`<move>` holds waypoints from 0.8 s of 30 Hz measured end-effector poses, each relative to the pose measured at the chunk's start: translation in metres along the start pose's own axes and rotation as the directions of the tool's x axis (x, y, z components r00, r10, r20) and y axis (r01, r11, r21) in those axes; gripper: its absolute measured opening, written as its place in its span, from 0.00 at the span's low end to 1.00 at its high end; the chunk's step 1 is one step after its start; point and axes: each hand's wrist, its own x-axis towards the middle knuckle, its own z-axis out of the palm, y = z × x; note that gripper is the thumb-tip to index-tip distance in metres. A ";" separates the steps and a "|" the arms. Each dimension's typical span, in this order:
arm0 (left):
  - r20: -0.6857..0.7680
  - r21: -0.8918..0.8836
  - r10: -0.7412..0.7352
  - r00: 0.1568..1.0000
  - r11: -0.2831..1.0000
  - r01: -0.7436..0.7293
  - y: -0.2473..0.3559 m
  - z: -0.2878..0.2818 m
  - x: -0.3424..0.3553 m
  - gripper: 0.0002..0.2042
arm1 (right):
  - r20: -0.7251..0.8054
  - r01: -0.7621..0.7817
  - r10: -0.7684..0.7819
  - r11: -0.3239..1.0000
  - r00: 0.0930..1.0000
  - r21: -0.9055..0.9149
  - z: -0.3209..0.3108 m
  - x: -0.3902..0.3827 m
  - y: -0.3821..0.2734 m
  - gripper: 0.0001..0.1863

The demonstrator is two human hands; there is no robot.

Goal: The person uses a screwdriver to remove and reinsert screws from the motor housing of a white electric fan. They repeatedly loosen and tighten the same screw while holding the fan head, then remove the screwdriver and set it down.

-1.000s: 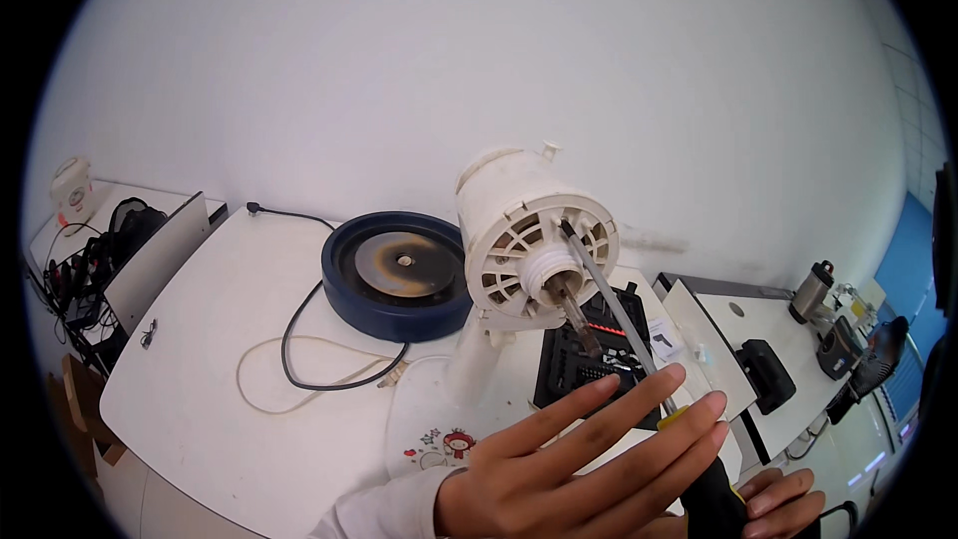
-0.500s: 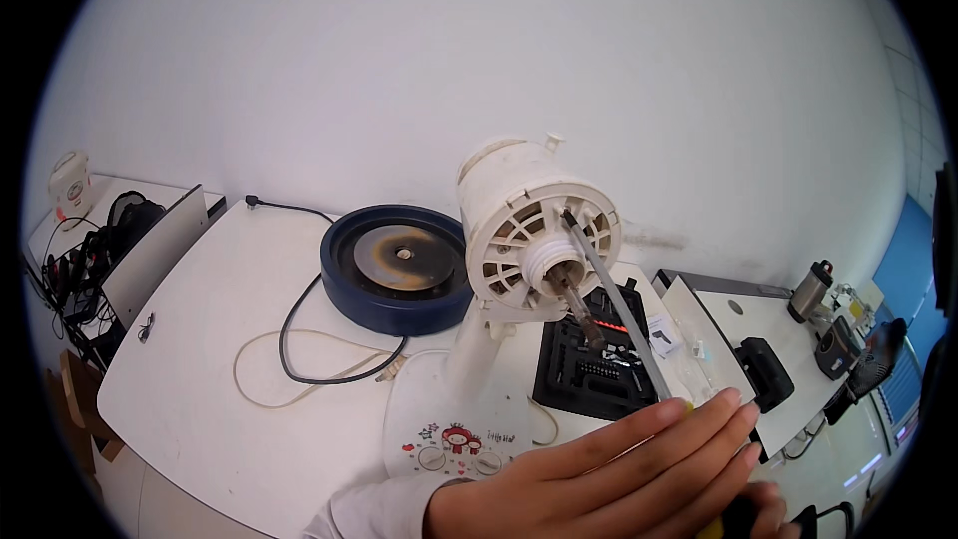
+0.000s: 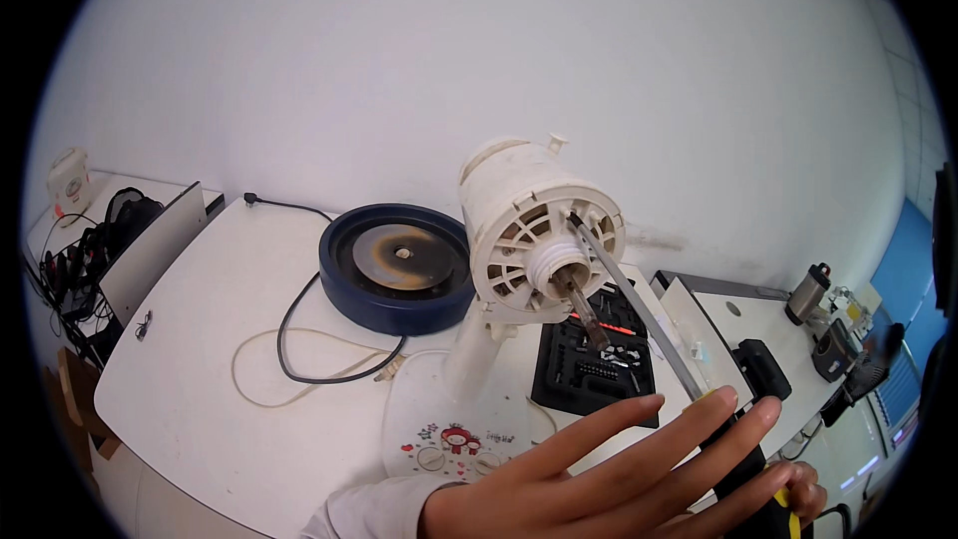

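A white electric fan [image 3: 529,180], with no blades or guard on it, stands upright on the table. Its slotted motor housing faces me, and a bare shaft [image 3: 584,314] sticks out from the threaded collar. A long screwdriver [image 3: 641,311] slants up to the housing, its tip at a hole near the upper right of the slotted face. My left hand [image 3: 589,479] reaches across the front with fingers stretched and spread, beside the screwdriver's handle end. Mostly hidden behind it, my right hand [image 3: 806,494] is closed around the black and yellow handle.
Behind the fan lies an open black tool case [image 3: 589,389] with bits. To the left sits a round dark blue appliance [image 3: 399,311] with a heat-stained disc; cords [image 3: 284,334] loop beside it. Side desks hold tangled cables [image 3: 75,265] and a flask [image 3: 809,294].
My left hand's fingers have spread apart. The right hand and the screwdriver's handle end have shifted right and slightly up, while the tip remains at the housing.
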 end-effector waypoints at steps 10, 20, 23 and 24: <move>-0.034 0.228 -0.056 0.998 0.972 0.062 -0.006 0.003 0.000 0.09 | 0.013 0.120 -0.120 0.966 0.993 -0.231 0.009 0.002 0.009 0.22; -0.404 0.387 0.507 0.761 0.849 -0.360 -0.055 0.037 0.000 0.10 | -0.074 0.135 -0.156 0.963 0.985 -0.235 0.011 0.006 0.007 0.33; -0.415 0.320 0.475 0.776 0.875 -0.365 -0.046 0.041 0.001 0.10 | -0.105 0.062 -0.071 0.994 0.992 -0.089 0.006 0.008 0.002 0.32; -0.415 0.301 0.457 0.787 0.885 -0.355 -0.043 0.036 0.000 0.10 | -0.099 0.081 -0.086 0.995 0.991 -0.059 0.007 0.007 0.002 0.32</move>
